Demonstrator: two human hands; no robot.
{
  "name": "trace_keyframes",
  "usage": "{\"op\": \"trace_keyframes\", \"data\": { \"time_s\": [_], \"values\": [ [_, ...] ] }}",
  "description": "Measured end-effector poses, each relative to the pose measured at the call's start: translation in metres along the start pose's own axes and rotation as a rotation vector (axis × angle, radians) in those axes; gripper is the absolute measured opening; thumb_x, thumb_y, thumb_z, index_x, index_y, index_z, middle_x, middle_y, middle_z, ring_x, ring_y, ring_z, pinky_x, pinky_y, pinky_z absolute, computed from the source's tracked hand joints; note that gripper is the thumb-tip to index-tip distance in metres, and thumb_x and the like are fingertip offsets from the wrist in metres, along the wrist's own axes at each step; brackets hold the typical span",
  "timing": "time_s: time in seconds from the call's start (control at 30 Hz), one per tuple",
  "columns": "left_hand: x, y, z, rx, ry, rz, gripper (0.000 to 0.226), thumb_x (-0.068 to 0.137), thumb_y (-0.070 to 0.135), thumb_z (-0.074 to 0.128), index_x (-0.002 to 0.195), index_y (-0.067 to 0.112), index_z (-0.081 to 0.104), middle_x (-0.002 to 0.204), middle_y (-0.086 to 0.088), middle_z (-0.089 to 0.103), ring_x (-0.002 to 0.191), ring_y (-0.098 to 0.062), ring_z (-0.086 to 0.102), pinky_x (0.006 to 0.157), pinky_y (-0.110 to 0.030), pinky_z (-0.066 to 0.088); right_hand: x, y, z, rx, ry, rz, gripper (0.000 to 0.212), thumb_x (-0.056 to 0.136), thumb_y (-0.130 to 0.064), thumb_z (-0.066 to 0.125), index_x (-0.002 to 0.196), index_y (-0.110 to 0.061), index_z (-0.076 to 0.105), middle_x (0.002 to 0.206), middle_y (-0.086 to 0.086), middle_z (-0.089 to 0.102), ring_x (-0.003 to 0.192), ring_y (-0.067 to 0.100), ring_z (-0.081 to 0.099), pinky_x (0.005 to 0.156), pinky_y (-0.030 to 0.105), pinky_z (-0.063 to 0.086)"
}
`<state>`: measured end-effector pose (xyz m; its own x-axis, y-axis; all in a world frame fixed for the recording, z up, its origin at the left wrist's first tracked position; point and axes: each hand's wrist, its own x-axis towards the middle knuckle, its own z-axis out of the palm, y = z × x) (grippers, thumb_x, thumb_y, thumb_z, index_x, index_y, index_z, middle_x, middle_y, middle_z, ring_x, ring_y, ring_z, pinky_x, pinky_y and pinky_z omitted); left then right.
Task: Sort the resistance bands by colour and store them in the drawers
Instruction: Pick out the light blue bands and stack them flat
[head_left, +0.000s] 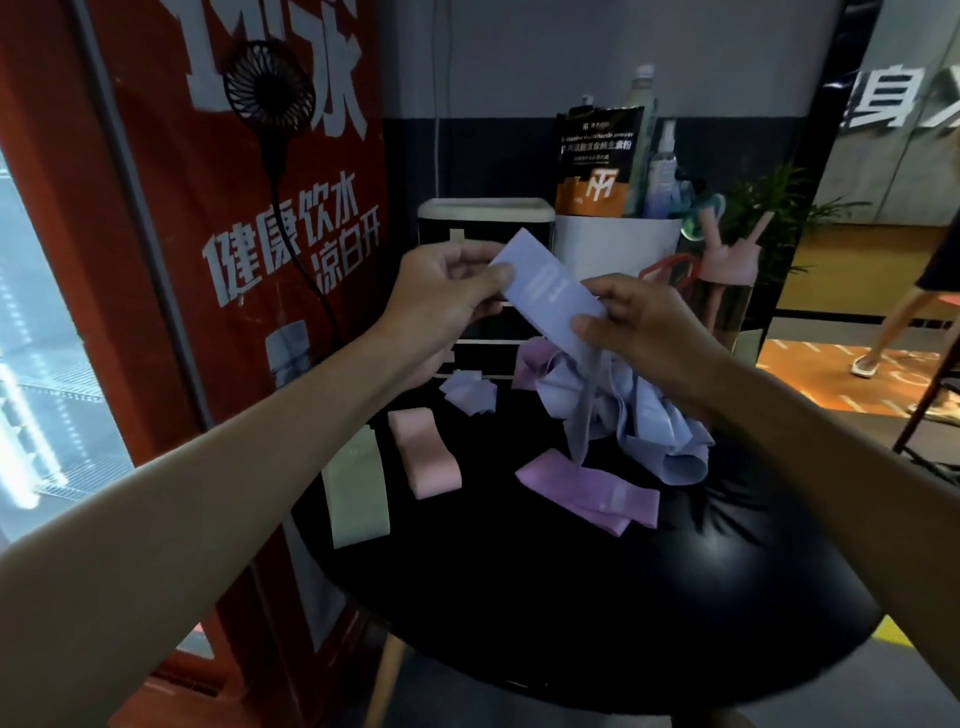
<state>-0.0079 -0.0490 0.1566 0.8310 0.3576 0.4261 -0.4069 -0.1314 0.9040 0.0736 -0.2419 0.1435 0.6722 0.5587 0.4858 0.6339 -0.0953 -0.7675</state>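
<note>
Hands raised over table (597, 597): left hand (441, 306) and right hand (649, 332) grip lavender band (545, 286).

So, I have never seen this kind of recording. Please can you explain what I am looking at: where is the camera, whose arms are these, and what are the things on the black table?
The single picture comes from a camera worn on a person's head, looking forward and down, so both arms are the wearer's own. There is no machine. The left hand and right hand together hold up one lavender resistance band. Below, on the round black table, lie a pale green band, a pink band, a purple band and a heap of lavender bands. Behind the hands stands a small drawer unit, partly hidden. Beside it, a white container holds a pouch and bottles.
</note>
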Motion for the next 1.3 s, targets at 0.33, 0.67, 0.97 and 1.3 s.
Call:
{"op": "trace_keyframes", "data": {
  "time_s": [0.33, 0.67, 0.97, 1.3],
  "values": [
    [-0.021, 0.022, 0.036, -0.056, -0.121, -0.009, 0.038, 0.094, 0.01, 0.067, 0.13, 0.007, 0.055, 0.106, -0.007, 0.073, 0.1, -0.02, 0.072, 0.087, -0.036, 0.059, -0.01, -0.033, -0.01, 0.105, 0.139, 0.03, 0.023, 0.092, -0.013, 0.065, 0.1, 0.008, 0.061, 0.087, 0.035, 0.062, 0.067, 0.031, 0.051, 0.063, 0.038, 0.047],
    [-0.073, -0.063, 0.037, 0.023, -0.584, -0.356, 0.019, 0.096, 0.011, 0.062, 0.111, 0.0, 0.069, 0.098, -0.006, 0.074, 0.09, -0.017, 0.069, 0.078, -0.026, 0.053, -0.037, -0.005, -0.029, 0.385, 0.423, 0.185, 0.019, 0.094, -0.005, 0.059, 0.1, 0.012, 0.058, 0.09, 0.026, 0.064, 0.071, 0.029, 0.065, 0.06, 0.033, 0.057],
    [-0.095, -0.094, 0.003, 0.258, -0.654, -0.392, 0.029, 0.093, 0.01, 0.067, 0.122, 0.011, 0.063, 0.096, -0.004, 0.074, 0.089, -0.011, 0.07, 0.077, -0.019, 0.052, -0.122, 0.073, -0.041, 0.262, 0.585, 0.348, 0.031, 0.088, 0.004, 0.061, 0.116, -0.006, 0.049, 0.102, 0.016, 0.064, 0.084, 0.022, 0.072, 0.063, 0.031, 0.058],
    [-0.099, -0.122, -0.015, 0.649, -0.575, -0.253, 0.013, 0.083, 0.025, 0.08, 0.091, 0.018, 0.072, 0.076, -0.004, 0.073, 0.067, -0.024, 0.067, 0.067, -0.038, 0.054, -0.201, 0.108, -0.029, -0.244, 0.52, 0.431, 0.02, 0.089, 0.0, 0.057, 0.089, -0.019, 0.064, 0.074, 0.003, 0.061, 0.061, 0.009, 0.05, 0.052, 0.018, 0.037]
  ]
}}
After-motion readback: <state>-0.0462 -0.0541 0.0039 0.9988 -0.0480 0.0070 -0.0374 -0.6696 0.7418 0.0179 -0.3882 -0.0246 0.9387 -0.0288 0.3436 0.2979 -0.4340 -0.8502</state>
